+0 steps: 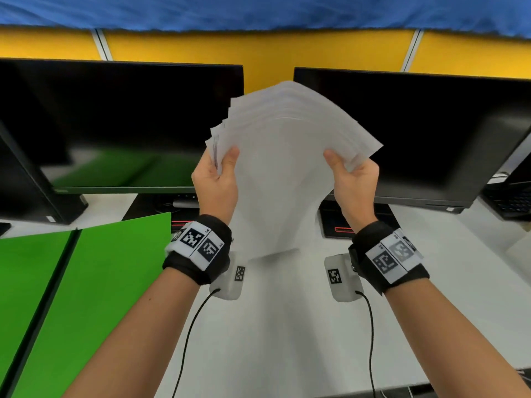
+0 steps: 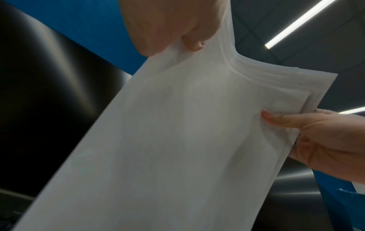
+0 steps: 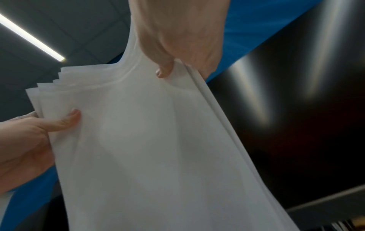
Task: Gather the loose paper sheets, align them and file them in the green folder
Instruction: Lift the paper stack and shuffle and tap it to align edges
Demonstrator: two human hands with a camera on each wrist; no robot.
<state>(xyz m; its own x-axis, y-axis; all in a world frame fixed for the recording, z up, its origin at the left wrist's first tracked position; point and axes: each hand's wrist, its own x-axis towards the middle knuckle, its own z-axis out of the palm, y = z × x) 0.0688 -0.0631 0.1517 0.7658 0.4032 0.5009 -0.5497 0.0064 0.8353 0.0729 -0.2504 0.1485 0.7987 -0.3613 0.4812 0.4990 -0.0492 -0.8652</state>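
A stack of white paper sheets point(image 1: 283, 156) is held upright above the white desk, its top edges fanned and uneven. My left hand point(image 1: 219, 175) grips the stack's left edge, thumb on the front face. My right hand point(image 1: 349, 175) grips the right edge the same way. In the left wrist view the sheets point(image 2: 177, 140) fill the frame, with my left thumb point(image 2: 194, 44) at the top and my right hand point(image 2: 316, 136) at the right. The right wrist view shows the sheets point(image 3: 148, 148) mirrored, with my right hand point(image 3: 177, 39) above and my left hand point(image 3: 29, 140) at the left. The green folder point(image 1: 86, 282) lies open at the desk's left.
Two dark monitors point(image 1: 115, 124) point(image 1: 416, 133) stand behind the stack, their stands on the white desk point(image 1: 273, 326). A laptop point(image 1: 508, 202) sits at the far right. Black cables point(image 1: 189, 334) run from my wrist cameras toward me. A yellow partition point(image 1: 258, 53) backs the desk.
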